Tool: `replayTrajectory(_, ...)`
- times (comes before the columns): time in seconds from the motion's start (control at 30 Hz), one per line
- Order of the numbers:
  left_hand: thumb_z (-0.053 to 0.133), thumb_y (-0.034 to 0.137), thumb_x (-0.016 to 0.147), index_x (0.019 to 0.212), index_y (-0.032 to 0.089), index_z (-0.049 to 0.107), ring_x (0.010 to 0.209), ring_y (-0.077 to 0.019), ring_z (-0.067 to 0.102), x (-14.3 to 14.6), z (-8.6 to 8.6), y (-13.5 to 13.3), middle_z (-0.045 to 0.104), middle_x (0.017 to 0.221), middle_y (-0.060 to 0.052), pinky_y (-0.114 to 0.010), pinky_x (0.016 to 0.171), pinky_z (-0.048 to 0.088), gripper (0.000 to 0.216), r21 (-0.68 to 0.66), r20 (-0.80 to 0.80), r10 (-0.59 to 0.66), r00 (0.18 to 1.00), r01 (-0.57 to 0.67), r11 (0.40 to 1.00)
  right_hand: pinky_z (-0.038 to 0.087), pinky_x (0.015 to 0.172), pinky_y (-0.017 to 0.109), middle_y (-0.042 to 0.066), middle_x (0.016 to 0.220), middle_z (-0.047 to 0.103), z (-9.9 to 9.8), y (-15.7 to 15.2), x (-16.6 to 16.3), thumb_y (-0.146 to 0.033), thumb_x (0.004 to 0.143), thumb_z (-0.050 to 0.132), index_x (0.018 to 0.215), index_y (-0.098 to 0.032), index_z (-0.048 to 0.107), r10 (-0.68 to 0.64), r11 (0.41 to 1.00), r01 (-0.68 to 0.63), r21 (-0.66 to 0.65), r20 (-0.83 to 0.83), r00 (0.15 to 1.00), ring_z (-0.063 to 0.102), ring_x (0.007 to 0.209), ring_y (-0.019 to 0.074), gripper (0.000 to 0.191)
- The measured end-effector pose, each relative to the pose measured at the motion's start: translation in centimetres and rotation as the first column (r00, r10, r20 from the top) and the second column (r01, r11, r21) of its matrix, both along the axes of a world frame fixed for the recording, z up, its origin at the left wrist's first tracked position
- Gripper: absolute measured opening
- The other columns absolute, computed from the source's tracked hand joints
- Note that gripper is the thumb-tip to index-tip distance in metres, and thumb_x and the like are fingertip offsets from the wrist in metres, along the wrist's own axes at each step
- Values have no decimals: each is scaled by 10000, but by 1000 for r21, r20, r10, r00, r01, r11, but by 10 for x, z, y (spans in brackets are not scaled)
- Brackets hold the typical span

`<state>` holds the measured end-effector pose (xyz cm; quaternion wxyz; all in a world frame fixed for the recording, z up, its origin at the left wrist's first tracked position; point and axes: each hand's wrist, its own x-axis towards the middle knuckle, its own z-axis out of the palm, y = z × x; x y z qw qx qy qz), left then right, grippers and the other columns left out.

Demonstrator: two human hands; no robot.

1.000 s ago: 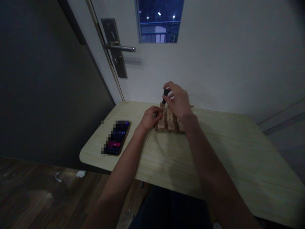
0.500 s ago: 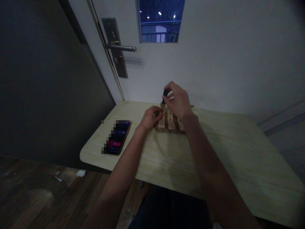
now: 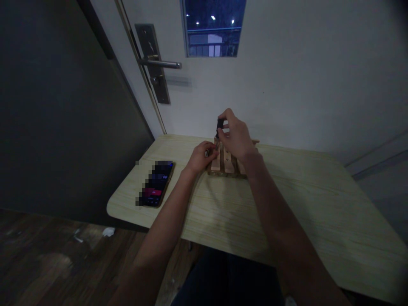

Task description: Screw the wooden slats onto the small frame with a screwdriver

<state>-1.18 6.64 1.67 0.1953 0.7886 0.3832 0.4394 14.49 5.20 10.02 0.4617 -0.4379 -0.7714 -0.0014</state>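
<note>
My right hand (image 3: 236,132) is closed round the black handle of a screwdriver (image 3: 219,126), held nearly upright with its lower end at the left strip of a wooden piece (image 3: 228,163). This piece has several pale raised strips with small holes on a darker base. My left hand (image 3: 202,156) is closed at the left side of the wooden piece, thumb and fingers pressed against its left strip. A small shiny bit shows between those fingers, too small to name. My right hand and wrist hide the right part of the wood.
A smartphone (image 3: 157,185) with a lit screen lies left on the pale wood-grain table (image 3: 223,216). Behind the table stands a white door with a metal handle (image 3: 161,64) and a small window (image 3: 214,27). A white scrap (image 3: 109,231) lies on the floor.
My right hand and the screwdriver have shifted very slightly left. My left hand and the wooden piece look the same.
</note>
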Motion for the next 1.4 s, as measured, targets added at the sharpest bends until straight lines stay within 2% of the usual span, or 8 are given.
replayTrajectory(0.3, 674, 235, 870, 914, 171, 687, 899, -172, 657, 0, -1, 0, 699, 990, -71, -310, 838, 545, 79, 5, -5, 1, 1000, -1, 1000, 572, 798, 413, 78, 1043, 620, 3, -2, -3, -42, 796, 465, 1103, -225, 518, -18, 1000, 18, -24, -11, 1000, 630, 921, 222, 361)
replayTrajectory(0.43, 671, 246, 871, 909, 170, 691, 900, -169, 655, 0, 0, 1, 700, 986, -68, -302, 837, 545, 87, 6, -19, 5, 1000, -4, 1000, 564, 817, 441, 83, 1051, 623, 4, -1, -2, -60, 815, 522, 1099, -222, 540, -10, 999, 10, -42, -3, 1000, 641, 929, 243, 327)
replayTrajectory(0.67, 676, 221, 864, 914, 178, 694, 935, -176, 658, 1, 0, 1, 702, 1013, -65, -308, 833, 550, 68, -9, -8, 6, 1000, -6, 1000, 569, 793, 396, 54, 1028, 633, 4, -3, -3, -93, 839, 594, 1082, -254, 585, -56, 998, 56, 13, 15, 998, 639, 866, 222, 291)
replayTrajectory(0.8, 676, 215, 866, 922, 171, 694, 933, -179, 660, 1, 0, 0, 703, 1009, -71, -314, 837, 547, 74, -9, -2, 12, 1000, -12, 1000, 570, 837, 412, 91, 1094, 641, 6, -5, -5, -49, 835, 533, 1107, -211, 605, -14, 1000, 15, -18, 30, 999, 650, 923, 228, 324)
replayTrajectory(0.97, 680, 226, 866, 922, 176, 692, 906, -174, 659, 1, 2, -1, 698, 989, -66, -308, 819, 547, 76, -10, 2, 7, 1000, -7, 1000, 586, 871, 418, 102, 1201, 647, 4, 0, -1, -7, 796, 445, 1188, -215, 588, 89, 995, -88, -38, 10, 996, 650, 1060, 232, 466)
replayTrajectory(1.1, 673, 227, 870, 905, 169, 685, 908, -176, 654, 1, 0, 0, 696, 990, -70, -304, 816, 541, 69, -5, 3, 2, 1000, -2, 1000, 587, 848, 415, 90, 1128, 647, 5, -1, -1, -18, 810, 484, 1167, -217, 599, 43, 998, -42, -40, 31, 999, 662, 984, 232, 424)
replayTrajectory(1.23, 682, 222, 859, 911, 160, 681, 907, -177, 652, 0, -3, 2, 699, 993, -73, -303, 812, 538, 81, -1, 5, -2, 1000, 2, 1000, 578, 815, 405, 68, 1125, 619, 6, -4, -1, -57, 847, 565, 1232, -245, 558, 5, 999, -2, -47, 58, 998, 660, 860, 209, 429)
replayTrajectory(1.4, 674, 220, 865, 933, 163, 682, 919, -173, 651, 0, -3, 2, 698, 989, -67, -296, 829, 539, 90, -1, 15, -5, 1000, 5, 1000, 566, 793, 402, 77, 1093, 606, 6, -5, -1, -121, 879, 611, 1130, -259, 569, -72, 997, 75, -29, 101, 992, 649, 882, 233, 290)
